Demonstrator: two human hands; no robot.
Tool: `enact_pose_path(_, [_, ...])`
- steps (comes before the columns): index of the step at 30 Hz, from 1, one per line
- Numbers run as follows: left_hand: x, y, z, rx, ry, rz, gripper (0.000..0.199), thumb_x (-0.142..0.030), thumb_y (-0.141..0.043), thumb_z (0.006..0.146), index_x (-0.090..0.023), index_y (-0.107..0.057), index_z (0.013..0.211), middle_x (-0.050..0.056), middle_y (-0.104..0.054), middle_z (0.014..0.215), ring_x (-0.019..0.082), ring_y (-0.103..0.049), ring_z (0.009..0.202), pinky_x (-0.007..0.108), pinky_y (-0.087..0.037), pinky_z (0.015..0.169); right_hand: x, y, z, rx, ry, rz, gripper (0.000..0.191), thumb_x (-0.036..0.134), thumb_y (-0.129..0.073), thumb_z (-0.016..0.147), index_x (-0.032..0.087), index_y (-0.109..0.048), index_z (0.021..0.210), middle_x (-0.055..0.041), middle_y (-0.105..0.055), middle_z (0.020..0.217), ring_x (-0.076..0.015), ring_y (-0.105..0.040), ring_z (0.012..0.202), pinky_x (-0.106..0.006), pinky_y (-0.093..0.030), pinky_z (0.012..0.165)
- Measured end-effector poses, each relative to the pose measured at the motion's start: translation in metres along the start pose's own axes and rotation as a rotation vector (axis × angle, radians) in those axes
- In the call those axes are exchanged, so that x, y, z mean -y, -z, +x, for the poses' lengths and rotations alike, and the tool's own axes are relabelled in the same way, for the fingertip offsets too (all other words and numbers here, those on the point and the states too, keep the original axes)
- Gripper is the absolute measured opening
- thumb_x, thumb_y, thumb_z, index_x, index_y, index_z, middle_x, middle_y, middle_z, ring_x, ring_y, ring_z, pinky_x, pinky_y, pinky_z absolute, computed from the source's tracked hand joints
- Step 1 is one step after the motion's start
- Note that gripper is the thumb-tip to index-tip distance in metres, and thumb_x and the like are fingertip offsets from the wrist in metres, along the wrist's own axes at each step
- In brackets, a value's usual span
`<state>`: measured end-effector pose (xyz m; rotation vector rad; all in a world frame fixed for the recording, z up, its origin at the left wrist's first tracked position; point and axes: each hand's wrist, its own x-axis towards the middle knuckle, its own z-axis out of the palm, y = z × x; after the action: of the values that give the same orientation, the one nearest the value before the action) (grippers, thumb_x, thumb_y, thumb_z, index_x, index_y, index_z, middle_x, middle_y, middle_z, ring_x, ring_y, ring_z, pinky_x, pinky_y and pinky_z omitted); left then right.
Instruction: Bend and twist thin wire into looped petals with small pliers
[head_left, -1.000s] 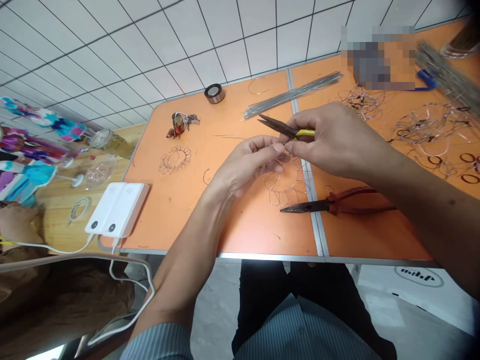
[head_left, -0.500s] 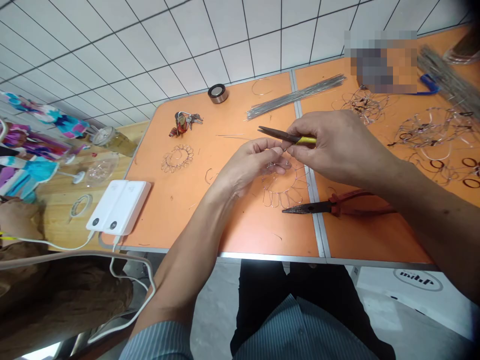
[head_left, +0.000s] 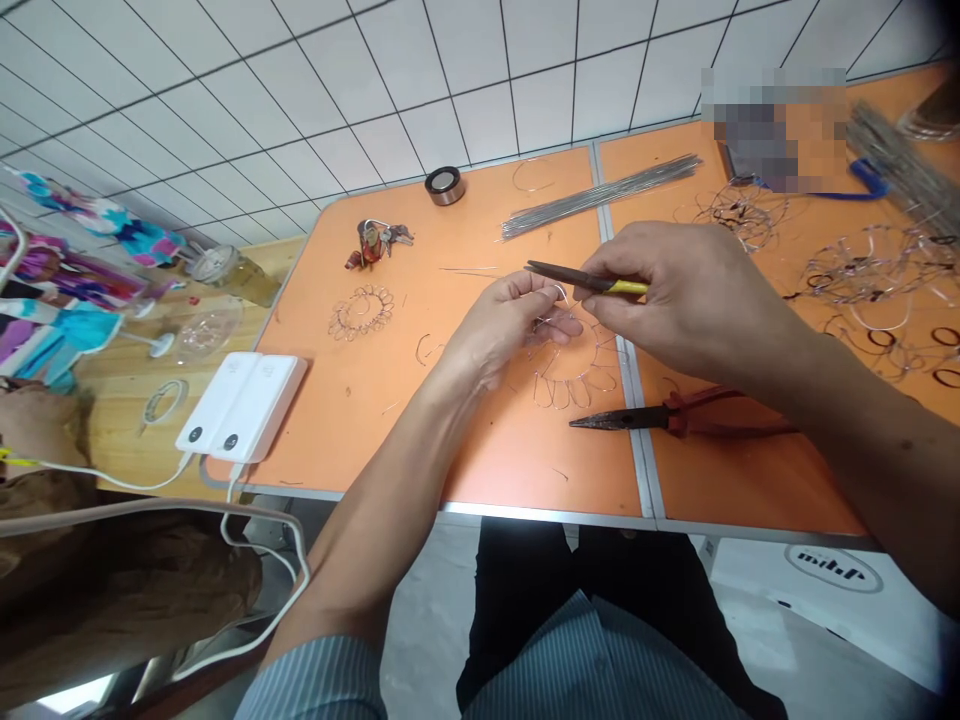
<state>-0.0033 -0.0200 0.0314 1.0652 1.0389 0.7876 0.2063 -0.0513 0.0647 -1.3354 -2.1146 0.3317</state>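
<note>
Between the thumb and fingers of my left hand (head_left: 525, 318) is part of a looped wire ring (head_left: 555, 390), whose loops spread below the fingers over the orange table (head_left: 495, 460). My right hand (head_left: 667, 285) holds a slim dark tool with a yellow handle (head_left: 585, 277), its tip pointing left above my left fingertips. The right fingertips are beside the wire. Below my right hand lie long-nose pliers with red handles (head_left: 675, 415). A second looped wire ring (head_left: 361, 313) rests on the table to the left.
A bundle of straight wires (head_left: 600, 197), a tape roll (head_left: 445, 186) and keys (head_left: 379, 243) lie further back. Tangled wire pieces (head_left: 862, 265) are at the right. White power banks (head_left: 244, 405) sit at the left edge, near another person's arm (head_left: 41, 425).
The whole view has shifted slightly. My right hand and its tool have moved a little away from my left fingertips, where a curved bit of wire now shows.
</note>
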Motion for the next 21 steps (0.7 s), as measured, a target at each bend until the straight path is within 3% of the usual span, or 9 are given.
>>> enact_pose_path(5, [0.001, 0.0031, 0.0023, -0.039, 0.003, -0.063, 0.013, -0.023, -0.076, 0.103, -0.02, -0.068, 0.093, 0.004, -0.083, 0.084, 0.014, -0.081, 0.078, 0.027, -0.059, 0.085, 0.0001, -0.0023, -0.0024, -0.033, -0.021, 0.01, 0.017, 0.03, -0.072, 0.102, 0.03, -0.086, 0.093, -0.0058, -0.079, 0.09, -0.0284, -0.072, 0.09, -0.041, -0.041, 0.072])
enact_pose_path(13, [0.006, 0.0074, 0.0064, -0.013, -0.009, -0.205, 0.012, -0.018, -0.078, 0.093, -0.02, -0.066, 0.093, 0.007, -0.086, 0.093, 0.017, -0.084, 0.081, 0.031, -0.062, 0.087, -0.0016, -0.0037, -0.0031, -0.083, -0.035, -0.078, 0.02, 0.021, -0.069, 0.098, 0.025, -0.088, 0.103, -0.0089, -0.087, 0.099, -0.0289, -0.072, 0.089, -0.043, -0.042, 0.075])
enact_pose_path(17, [0.0074, 0.0066, 0.0077, 0.0, -0.032, -0.238, 0.018, -0.016, -0.081, 0.088, -0.02, -0.064, 0.089, 0.007, -0.084, 0.092, 0.02, -0.086, 0.089, 0.033, -0.063, 0.09, 0.0021, -0.0015, -0.005, -0.09, -0.036, -0.069, 0.021, 0.024, -0.066, 0.101, 0.025, -0.086, 0.101, -0.0077, -0.086, 0.095, -0.0247, -0.069, 0.08, -0.041, -0.039, 0.071])
enact_pose_path(21, [0.0058, 0.0035, 0.0059, 0.037, 0.0, -0.276, 0.018, -0.013, -0.079, 0.089, -0.019, -0.063, 0.085, 0.009, -0.085, 0.095, 0.017, -0.083, 0.081, 0.031, -0.061, 0.085, 0.005, -0.0012, -0.0059, -0.1, -0.023, -0.061, 0.018, 0.022, -0.068, 0.099, 0.026, -0.085, 0.095, -0.0065, -0.084, 0.088, -0.0248, -0.07, 0.079, -0.041, -0.04, 0.071])
